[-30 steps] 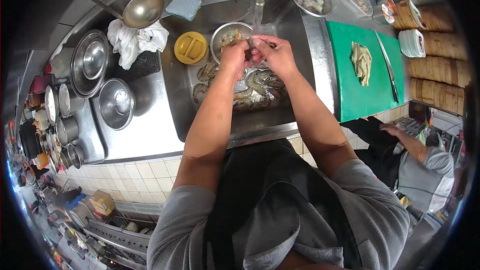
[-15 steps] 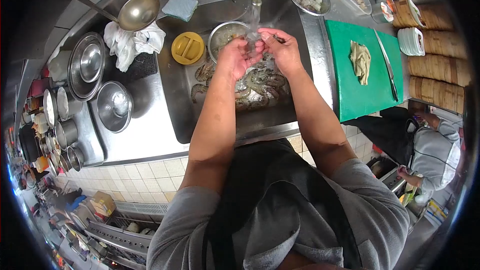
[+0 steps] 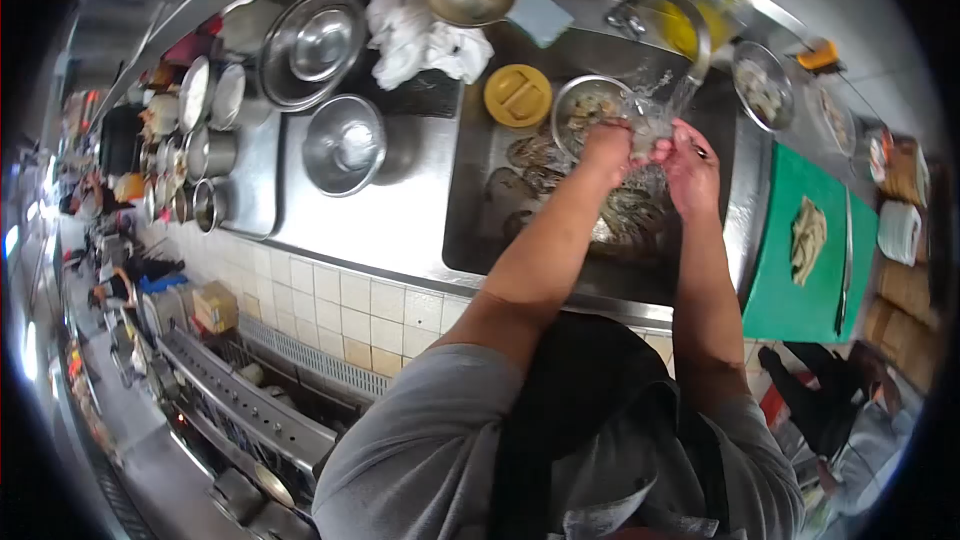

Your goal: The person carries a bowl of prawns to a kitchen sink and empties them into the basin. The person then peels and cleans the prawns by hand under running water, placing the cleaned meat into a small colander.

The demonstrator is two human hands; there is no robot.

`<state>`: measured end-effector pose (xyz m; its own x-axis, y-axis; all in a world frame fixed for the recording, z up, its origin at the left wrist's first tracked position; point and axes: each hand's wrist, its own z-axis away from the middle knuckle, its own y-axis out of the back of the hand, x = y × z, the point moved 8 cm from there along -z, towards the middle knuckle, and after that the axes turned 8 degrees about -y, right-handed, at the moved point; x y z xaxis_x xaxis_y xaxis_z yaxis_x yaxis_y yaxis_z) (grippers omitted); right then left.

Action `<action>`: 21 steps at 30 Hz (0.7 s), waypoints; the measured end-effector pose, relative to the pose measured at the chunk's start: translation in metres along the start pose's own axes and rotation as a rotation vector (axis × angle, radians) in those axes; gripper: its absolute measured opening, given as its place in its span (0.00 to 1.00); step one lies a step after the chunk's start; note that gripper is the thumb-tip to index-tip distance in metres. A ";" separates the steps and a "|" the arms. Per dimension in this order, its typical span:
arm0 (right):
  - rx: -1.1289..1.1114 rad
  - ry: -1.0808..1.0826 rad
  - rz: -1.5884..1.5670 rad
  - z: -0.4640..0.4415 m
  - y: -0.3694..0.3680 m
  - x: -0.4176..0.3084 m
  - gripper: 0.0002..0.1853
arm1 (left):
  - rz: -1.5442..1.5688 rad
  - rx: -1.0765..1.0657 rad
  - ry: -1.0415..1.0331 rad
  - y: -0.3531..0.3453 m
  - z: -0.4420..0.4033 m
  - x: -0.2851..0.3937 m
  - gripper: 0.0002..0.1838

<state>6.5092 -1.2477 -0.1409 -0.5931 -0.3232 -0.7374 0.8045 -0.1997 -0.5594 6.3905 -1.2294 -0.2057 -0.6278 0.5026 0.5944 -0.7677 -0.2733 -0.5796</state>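
At the sink, my left hand is closed, its fingertips on a pale, wet shrimp partly hidden by splashing water. My right hand meets it from the other side, fingers pinched, with a small dark slender thing showing among them; its kind is unclear. Water runs from the curved faucet over both hands. Beside my left hand stands a metal bowl holding shrimp pieces. Unpeeled shrimp lie on the sink bottom below my wrists.
A yellow round lid is in the sink's upper left. On the right are a green cutting board, a cloth, a knife and a colander of peeled shrimp. Metal bowls stand left. Another person is at lower right.
The view has swung, so the sink and my hands appear farther right and a bit lower. Both hands stay together under the running water; my left fingers have curled in more.
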 end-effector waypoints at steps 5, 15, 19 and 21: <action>0.116 -0.026 0.113 -0.015 0.008 0.000 0.15 | 0.092 -0.069 -0.128 -0.012 0.023 0.033 0.16; 0.079 -0.163 0.963 -0.031 -0.006 -0.027 0.16 | -0.918 -0.218 -0.451 -0.025 0.014 0.048 0.18; 0.116 0.168 1.488 -0.021 -0.036 -0.046 0.12 | -0.854 -0.114 -0.381 -0.015 0.006 0.042 0.16; 0.130 0.192 1.520 -0.017 -0.040 -0.043 0.12 | -0.879 -0.123 -0.409 -0.007 -0.007 0.033 0.16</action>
<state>6.5015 -1.2098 -0.0936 0.7775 -0.1718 -0.6049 0.6258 0.1175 0.7711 6.3765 -1.2055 -0.1856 0.1477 0.1563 0.9766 -0.9792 0.1617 0.1222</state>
